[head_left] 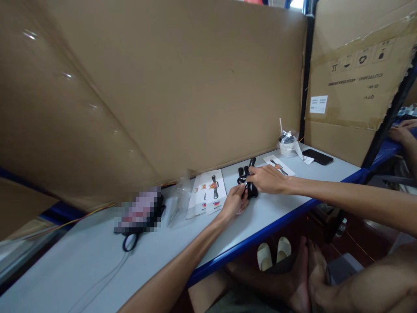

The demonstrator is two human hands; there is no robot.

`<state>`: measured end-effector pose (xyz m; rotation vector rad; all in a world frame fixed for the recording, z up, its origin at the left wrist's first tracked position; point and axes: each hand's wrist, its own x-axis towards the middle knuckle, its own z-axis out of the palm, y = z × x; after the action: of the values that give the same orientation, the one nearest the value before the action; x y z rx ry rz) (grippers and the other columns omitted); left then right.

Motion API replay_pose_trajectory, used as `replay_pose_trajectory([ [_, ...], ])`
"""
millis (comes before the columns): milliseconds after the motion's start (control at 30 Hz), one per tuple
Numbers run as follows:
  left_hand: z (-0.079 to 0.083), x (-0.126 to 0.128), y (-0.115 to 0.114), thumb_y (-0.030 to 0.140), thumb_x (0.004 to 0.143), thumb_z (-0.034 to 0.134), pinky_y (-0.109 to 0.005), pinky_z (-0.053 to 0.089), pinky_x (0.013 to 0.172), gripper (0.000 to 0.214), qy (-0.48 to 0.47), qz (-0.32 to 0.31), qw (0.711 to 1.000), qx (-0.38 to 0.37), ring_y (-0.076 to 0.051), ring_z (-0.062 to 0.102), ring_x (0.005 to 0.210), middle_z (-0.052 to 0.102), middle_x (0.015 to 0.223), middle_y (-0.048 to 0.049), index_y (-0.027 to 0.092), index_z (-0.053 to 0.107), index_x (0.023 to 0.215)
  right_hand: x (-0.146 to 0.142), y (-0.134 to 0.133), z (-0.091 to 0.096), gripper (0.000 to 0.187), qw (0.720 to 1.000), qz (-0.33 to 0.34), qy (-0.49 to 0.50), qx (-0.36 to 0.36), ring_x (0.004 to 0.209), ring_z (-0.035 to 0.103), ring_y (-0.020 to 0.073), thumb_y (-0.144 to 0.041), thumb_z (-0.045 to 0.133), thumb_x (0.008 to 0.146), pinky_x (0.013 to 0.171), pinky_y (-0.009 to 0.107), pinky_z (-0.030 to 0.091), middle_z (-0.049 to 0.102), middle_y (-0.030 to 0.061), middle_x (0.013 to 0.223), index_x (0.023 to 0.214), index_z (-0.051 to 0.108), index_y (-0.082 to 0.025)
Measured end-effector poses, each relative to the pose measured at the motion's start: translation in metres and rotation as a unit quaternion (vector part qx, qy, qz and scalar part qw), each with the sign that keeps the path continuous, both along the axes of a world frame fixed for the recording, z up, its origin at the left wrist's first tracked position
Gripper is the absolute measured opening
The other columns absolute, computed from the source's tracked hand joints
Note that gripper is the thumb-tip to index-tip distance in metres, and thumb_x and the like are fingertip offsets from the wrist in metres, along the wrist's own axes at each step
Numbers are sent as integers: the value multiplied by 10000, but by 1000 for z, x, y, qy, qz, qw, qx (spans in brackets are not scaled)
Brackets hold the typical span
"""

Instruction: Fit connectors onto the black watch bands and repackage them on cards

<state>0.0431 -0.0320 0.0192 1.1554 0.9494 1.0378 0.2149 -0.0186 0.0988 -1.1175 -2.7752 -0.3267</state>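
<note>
Both my hands meet over a small pile of black tools (245, 174) on the grey table (97, 256). My left hand (235, 202) is closed in a pinch at the near end of one black tool. My right hand (267, 179) lies over the pile with its fingers curled round a black handle. Just left of my left hand sits a stack of white printed boxes (208, 193) with a picture of the tool on top.
A brown cardboard wall (182, 87) backs the table. A printed card (279, 165), a plastic-wrapped cup (287, 142) and a black phone (317, 156) lie to the right. Clear bags (180, 195) and a blurred dark item (140, 213) lie left. Another person's hand (402, 132) shows far right.
</note>
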Motion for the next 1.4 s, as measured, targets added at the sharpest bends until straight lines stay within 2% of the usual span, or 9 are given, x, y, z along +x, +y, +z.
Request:
replay_pose_trajectory([
  [100,6,-1,-2,562,859,657,-163,130,310,413,-10,-10,1000,-22,-44,208,317,323,454,109,219,450,759,3,3,-2,322,998,-39,50,-16,888,680,220,-137,500,939,686,286,379,693,121,1174,1175,715,-184],
  [267,8,0,-4,534,856,658,-158,131,305,398,-13,-11,999,-42,-37,198,317,324,448,108,217,443,747,-4,1,-4,358,996,-5,68,-54,885,673,212,-153,486,954,661,285,343,701,85,1169,1209,717,-255],
  [467,5,-1,-1,516,890,623,-162,96,316,378,-18,6,999,-43,-40,207,308,316,448,109,221,434,748,-6,1,-5,301,994,-60,82,-35,919,669,229,-158,501,954,702,282,364,710,112,1165,1180,697,-196],
  [633,2,-1,0,559,863,644,-172,98,319,415,-18,-3,999,-32,-41,207,299,315,440,113,223,433,740,-10,0,0,355,997,-4,63,-43,890,671,203,-142,484,962,674,277,351,711,81,1151,1194,723,-262],
  [833,0,2,0,540,871,634,-170,85,314,396,-18,-1,999,-41,-44,211,302,318,435,109,224,434,740,-9,-2,2,290,996,-57,56,-35,889,672,213,-153,505,948,677,281,354,720,108,1135,1105,744,-198],
  [933,0,2,0,529,874,634,-173,84,311,387,-21,-2,999,-46,-43,204,300,326,434,107,224,434,742,-7,1,-2,353,996,-33,66,-45,873,669,206,-158,489,952,675,277,353,719,85,1140,1205,720,-244],
  [1033,1,1,0,521,880,634,-172,88,317,386,-25,0,999,-45,-41,211,304,334,442,104,222,434,740,-6,6,-6,346,995,-2,82,-63,912,667,199,-150,473,956,710,271,370,724,70,1131,1120,761,-248],
  [1200,2,0,0,481,915,594,-168,88,323,357,-23,0,999,-49,-40,207,310,319,444,103,217,435,736,-11,14,-7,355,989,-58,126,-53,957,672,211,-135,501,920,761,269,403,735,87,1148,1149,760,-217],
  [1400,6,1,-2,462,927,577,-172,85,323,343,-17,5,998,-58,-43,196,313,309,444,105,217,428,739,-16,19,-5,364,986,-7,143,-87,1014,672,196,-111,512,892,820,251,421,748,51,1131,1077,799,-236],
])
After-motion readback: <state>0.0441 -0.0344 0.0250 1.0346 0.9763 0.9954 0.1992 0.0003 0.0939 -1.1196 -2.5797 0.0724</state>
